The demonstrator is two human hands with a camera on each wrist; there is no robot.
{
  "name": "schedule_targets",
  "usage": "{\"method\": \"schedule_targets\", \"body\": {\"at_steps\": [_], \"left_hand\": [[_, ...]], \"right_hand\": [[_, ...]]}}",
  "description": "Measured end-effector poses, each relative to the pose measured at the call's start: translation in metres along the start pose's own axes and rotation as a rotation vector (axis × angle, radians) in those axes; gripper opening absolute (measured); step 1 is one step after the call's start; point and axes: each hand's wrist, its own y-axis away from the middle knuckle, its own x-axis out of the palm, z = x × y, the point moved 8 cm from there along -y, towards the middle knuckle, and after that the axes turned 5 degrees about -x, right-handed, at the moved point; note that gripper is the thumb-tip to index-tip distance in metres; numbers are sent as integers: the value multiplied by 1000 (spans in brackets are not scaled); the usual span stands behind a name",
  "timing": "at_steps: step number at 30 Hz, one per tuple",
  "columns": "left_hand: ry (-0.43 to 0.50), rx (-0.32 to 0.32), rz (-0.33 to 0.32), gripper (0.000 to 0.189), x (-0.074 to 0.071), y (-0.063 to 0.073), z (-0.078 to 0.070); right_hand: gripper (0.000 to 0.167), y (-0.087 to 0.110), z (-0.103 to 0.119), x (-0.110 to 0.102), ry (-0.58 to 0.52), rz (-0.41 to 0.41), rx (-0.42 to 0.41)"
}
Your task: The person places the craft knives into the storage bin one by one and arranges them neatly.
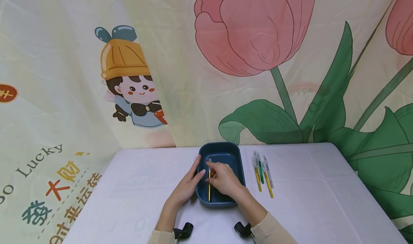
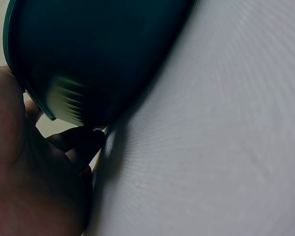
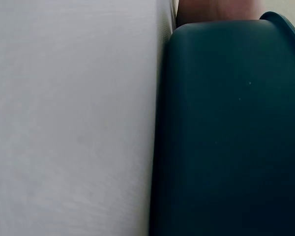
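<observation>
A dark blue rectangular tray (image 1: 237, 158) stands on the table, its long side running away from me. My left hand (image 1: 187, 186) holds the tray's left side, thumb over the rim. In the left wrist view, the fingers of the left hand (image 2: 44, 162) lie along the outside wall of the tray (image 2: 103, 44). My right hand (image 1: 224, 179) reaches over the right rim into the tray, its fingertips at a thin yellow pen (image 1: 209, 192) with a clear upper end. Only the outer wall of the tray (image 3: 231, 128) fills the right wrist view, so the right fingers are hidden there.
Right of the tray, several slim pens lie close together, among them a yellow pen (image 1: 269, 186), a green pen (image 1: 261, 172) and a grey pen (image 1: 269, 172). A white cloth covers the table (image 1: 309, 208). A printed curtain (image 1: 180, 57) hangs behind its far edge.
</observation>
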Motion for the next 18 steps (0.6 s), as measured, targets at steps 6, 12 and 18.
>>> {"method": "schedule_targets", "body": {"at_steps": [6, 12, 18], "left_hand": [[10, 16, 7, 65, 0, 1, -2], [16, 17, 5, 64, -1, 1, -3], [13, 11, 7, 64, 0, 1, -3]], "right_hand": [[59, 0, 0, 5, 9, 43, -9], [59, -1, -3, 12, 21, 111, 14], [57, 0, -3, 15, 21, 136, 16]]}}
